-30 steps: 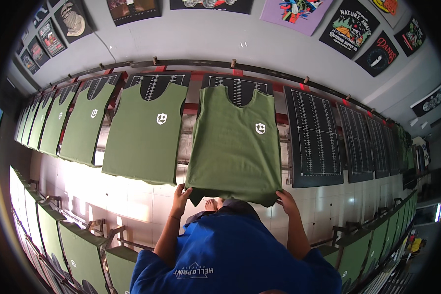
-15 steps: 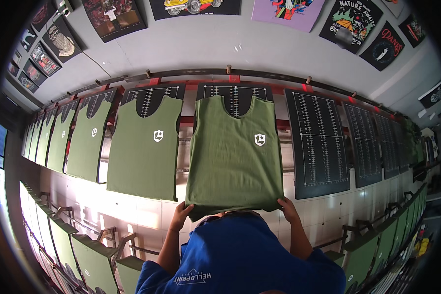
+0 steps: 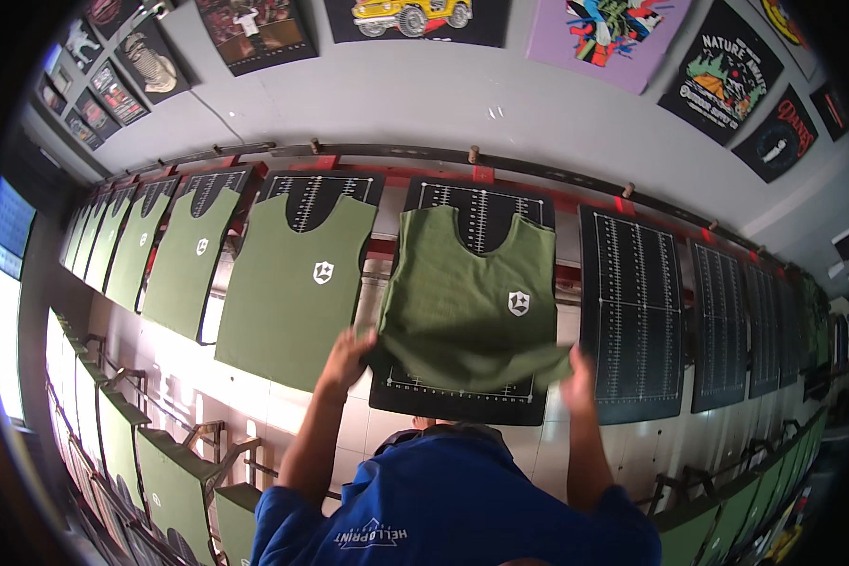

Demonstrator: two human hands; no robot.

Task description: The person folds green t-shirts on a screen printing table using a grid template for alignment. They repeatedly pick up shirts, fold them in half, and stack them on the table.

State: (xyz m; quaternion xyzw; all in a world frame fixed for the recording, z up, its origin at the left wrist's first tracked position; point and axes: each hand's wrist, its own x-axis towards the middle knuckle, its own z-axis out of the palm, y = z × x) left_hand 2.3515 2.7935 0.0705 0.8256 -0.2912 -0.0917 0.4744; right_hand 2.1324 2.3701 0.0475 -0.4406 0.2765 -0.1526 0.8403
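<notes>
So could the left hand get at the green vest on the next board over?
Probably yes: the left hand grips the lifted vest beside the neighbouring vest, nothing between, but it would have to let go first.

The person wears a blue shirt (image 3: 462,505) with short sleeves. The cloth is a strong, plain blue, and it fills the lower middle of the picture. On the shirt, low and a little to the left, there is a small white print (image 3: 373,536): a line of letters with a small peaked shape over it, seen upside down from this view. The left sleeve (image 3: 278,524) ends near the elbow, and its edge shows as a soft fold. Both forearms are bare below the sleeves. The left hand (image 3: 346,358) and the right hand (image 3: 575,379) are bare too: no gloves, rings or watch can be seen.
</notes>
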